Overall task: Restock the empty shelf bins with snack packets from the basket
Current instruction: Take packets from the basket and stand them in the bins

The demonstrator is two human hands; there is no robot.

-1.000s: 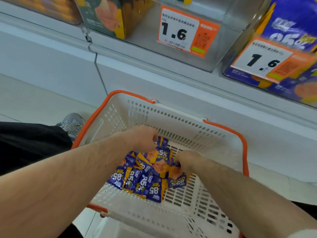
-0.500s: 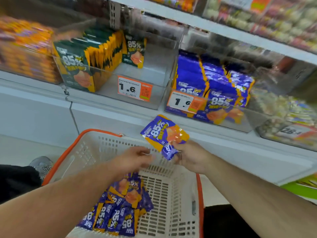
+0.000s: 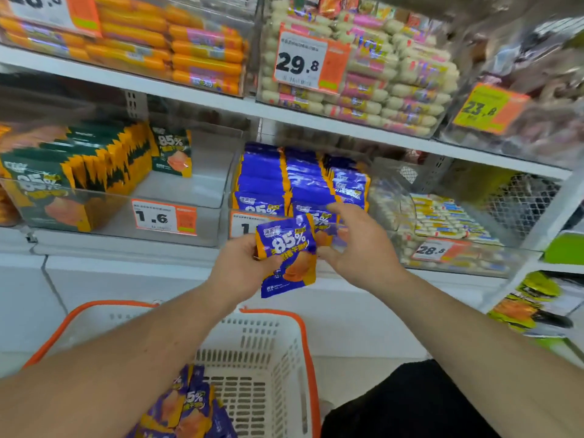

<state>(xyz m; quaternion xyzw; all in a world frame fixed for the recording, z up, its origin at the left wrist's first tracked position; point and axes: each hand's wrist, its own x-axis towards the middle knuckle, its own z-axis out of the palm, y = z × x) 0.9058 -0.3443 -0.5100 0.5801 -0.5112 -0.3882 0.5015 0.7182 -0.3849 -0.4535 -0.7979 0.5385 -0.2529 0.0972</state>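
Two hands are working in front of the purple bin [image 3: 376, 184]. Your left hand [image 3: 240, 267] is pinching a purple packet [image 3: 286, 257] by its left edge, its grip closed on the wrapper, and the packet is hanging upright just below the bin's front lip. Your right hand [image 3: 360, 248] is reaching toward the bin with fingers spread and loose; whether it is touching the front packets or a second one behind the first is too blurred to tell. More purple packets are lying in the basket [image 3: 284, 358] below your arms.

You are carrying a packet up to the shelf, so the placing step looks to be in hand and not yet done. Next you will likely need to lift the packet over the bin's clear front wall and slot it upright against the front row. That bin is looking nearly full, while the green bin [image 3: 177, 191] to its left is showing bare floor.
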